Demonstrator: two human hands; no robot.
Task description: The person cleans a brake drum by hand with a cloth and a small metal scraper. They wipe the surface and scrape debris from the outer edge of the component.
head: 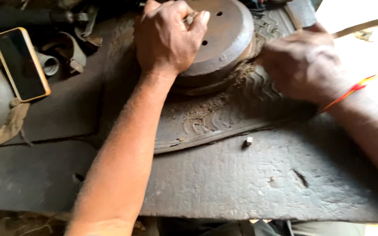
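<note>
A rusty round metal disc (224, 32) with small holes lies on a dark patterned rubber mat (215, 118) at the top centre. My left hand (167, 37) rests on the disc's left side, fingers closed around a small metal piece near its top. My right hand (302, 63) sits just right of the disc with its fingers curled against the rim; what it holds is hidden. A red and yellow thread band (348, 91) circles my right wrist. Brown dirt (237, 81) is scattered below the disc.
A phone with a yellow-edged case (21, 63) lies at the left among metal parts and a short pipe piece (49, 64). A small pale bit (249, 140) sits on the dark worn slab (263, 183). A rag (5, 129) hangs at far left.
</note>
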